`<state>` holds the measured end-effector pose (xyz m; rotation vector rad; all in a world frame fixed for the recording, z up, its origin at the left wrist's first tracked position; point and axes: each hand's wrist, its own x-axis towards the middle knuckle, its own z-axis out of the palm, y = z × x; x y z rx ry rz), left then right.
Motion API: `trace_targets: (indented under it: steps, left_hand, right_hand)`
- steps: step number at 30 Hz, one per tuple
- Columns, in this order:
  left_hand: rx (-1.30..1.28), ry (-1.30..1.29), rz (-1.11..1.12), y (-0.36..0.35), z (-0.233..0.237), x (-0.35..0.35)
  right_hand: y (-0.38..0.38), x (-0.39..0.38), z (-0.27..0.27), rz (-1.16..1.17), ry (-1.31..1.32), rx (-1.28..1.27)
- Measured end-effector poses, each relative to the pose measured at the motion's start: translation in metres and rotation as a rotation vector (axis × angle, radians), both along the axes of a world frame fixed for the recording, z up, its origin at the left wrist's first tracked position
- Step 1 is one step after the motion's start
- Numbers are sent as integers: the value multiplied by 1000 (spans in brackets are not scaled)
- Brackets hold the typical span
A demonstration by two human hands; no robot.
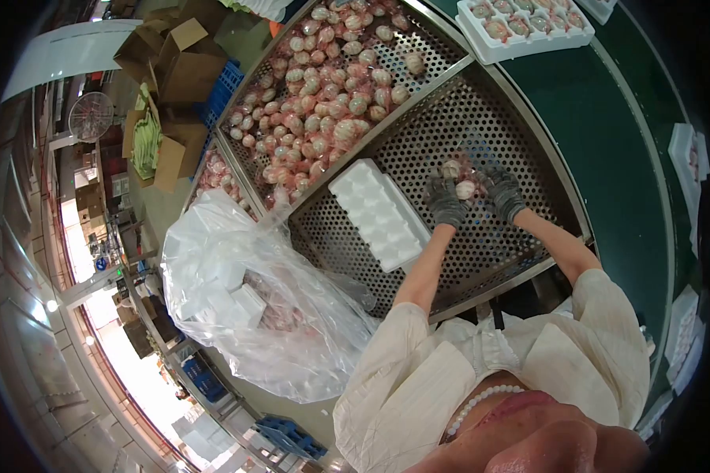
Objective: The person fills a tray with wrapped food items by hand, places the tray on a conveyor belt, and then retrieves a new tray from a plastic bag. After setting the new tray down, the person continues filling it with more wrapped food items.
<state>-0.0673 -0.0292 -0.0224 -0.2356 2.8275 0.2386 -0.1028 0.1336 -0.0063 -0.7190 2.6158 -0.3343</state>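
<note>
Both hands wear grey gloves over a perforated metal tray [489, 118]. My left hand [446, 200] has its fingers bent against a few wrapped round items [465, 189] with red-and-white film. My right hand [502, 193] touches the other side of the same items, its fingers spread. Whether either hand grips one is hard to make out. Left of my left hand, a white foam tray [380, 214] with rounded cups lies on the metal.
Many wrapped items [315, 118] fill the adjoining compartment. A filled foam tray [525, 27] sits on the green conveyor [631, 181] at the right. A large clear plastic bag [244, 299] hangs at the left, near cardboard boxes [181, 67].
</note>
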Motion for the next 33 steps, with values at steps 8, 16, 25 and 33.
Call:
trace_targets:
  steps: [8, 16, 25, 33]
  left_hand:
    - [92, -141, -414, -28, -1, -63]
    - [1384, -189, 350, -26, -93, -77]
    - [950, -269, 26, -35, -11, -58]
    - [1276, -290, 338, -1, -18, 38]
  right_hand:
    - [-6, 0, -23, -332, -91, -245]
    - [-13, -22, -44, -820, -667, -928]
    - [-15, -14, -96, -897, -1132, -1324]
    - [7, 38, -9, -856, -1439, -1280]
